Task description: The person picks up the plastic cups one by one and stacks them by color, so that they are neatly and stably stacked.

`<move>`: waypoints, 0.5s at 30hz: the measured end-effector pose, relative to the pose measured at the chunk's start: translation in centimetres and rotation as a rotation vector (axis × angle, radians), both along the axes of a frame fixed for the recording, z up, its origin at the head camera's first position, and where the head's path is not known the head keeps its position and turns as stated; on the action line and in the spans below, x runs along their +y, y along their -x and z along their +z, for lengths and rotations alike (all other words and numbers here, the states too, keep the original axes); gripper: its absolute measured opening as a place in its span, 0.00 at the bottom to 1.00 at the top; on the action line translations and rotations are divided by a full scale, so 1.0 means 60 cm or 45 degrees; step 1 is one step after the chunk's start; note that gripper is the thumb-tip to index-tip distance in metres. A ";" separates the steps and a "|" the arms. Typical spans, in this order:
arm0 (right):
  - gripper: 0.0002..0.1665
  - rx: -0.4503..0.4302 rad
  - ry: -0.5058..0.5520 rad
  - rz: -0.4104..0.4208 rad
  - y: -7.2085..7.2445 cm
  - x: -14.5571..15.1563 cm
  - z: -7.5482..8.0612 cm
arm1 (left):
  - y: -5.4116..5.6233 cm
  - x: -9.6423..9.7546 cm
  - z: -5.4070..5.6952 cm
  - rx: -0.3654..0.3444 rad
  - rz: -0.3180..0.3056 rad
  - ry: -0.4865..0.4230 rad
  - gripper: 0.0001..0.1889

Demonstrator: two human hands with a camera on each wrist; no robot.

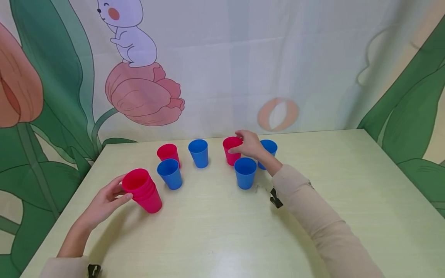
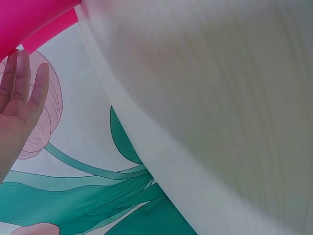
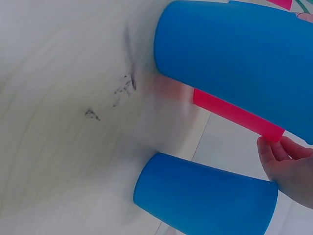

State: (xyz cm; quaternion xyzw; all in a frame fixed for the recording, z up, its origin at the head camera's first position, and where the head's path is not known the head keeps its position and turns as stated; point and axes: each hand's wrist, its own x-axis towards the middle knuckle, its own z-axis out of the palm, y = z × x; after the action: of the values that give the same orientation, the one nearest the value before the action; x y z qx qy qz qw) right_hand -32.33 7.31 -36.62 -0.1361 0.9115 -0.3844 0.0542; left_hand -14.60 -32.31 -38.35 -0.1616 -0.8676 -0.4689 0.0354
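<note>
On the left, my left hand (image 1: 108, 200) holds a stack of nested red cups (image 1: 147, 197), thumb on the near side and fingers at the far side. In the left wrist view the pink-red side of the stack (image 2: 36, 22) shows above the fingers (image 2: 22, 81). Whether its base touches the table cannot be told. Farther back, my right hand (image 1: 251, 146) grips a single red cup (image 1: 231, 152) by its rim. A blue cup (image 1: 245, 175) stands right in front of that cup, and another blue cup (image 1: 269, 148) is partly hidden behind the right wrist.
Left of the right hand, a blue cup (image 1: 199, 154) stands at the back. Nearer the stack, a blue cup (image 1: 170, 175) partly covers a red cup (image 1: 167, 151). Dark marks (image 3: 124, 88) show on the pale table (image 1: 222, 235). A printed curtain (image 1: 215, 77) hangs behind.
</note>
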 end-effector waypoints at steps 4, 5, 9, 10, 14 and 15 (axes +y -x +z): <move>0.46 0.015 -0.031 0.010 -0.001 0.000 0.000 | 0.000 0.000 -0.001 -0.009 0.001 -0.004 0.28; 0.46 0.020 -0.039 0.014 -0.002 0.000 0.000 | -0.001 0.000 -0.001 -0.010 0.001 -0.005 0.28; 0.46 0.036 -0.050 0.017 -0.004 0.000 0.000 | -0.001 0.001 0.000 -0.008 0.001 -0.003 0.28; 0.45 0.040 -0.051 0.015 -0.004 0.000 -0.001 | -0.001 0.001 0.000 -0.006 0.000 -0.002 0.28; 0.45 0.043 -0.035 0.001 -0.005 0.000 -0.003 | -0.001 0.001 0.001 -0.001 -0.002 -0.003 0.28; 0.45 0.042 -0.030 -0.004 -0.005 0.000 -0.004 | -0.001 0.001 0.001 -0.001 -0.003 -0.004 0.28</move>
State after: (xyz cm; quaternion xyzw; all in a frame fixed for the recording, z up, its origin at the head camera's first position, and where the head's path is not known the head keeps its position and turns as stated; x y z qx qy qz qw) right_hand -32.05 7.30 -36.88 -0.1403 0.9169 -0.3716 0.0402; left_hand -14.53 -32.24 -38.30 -0.1623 -0.8668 -0.4703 0.0348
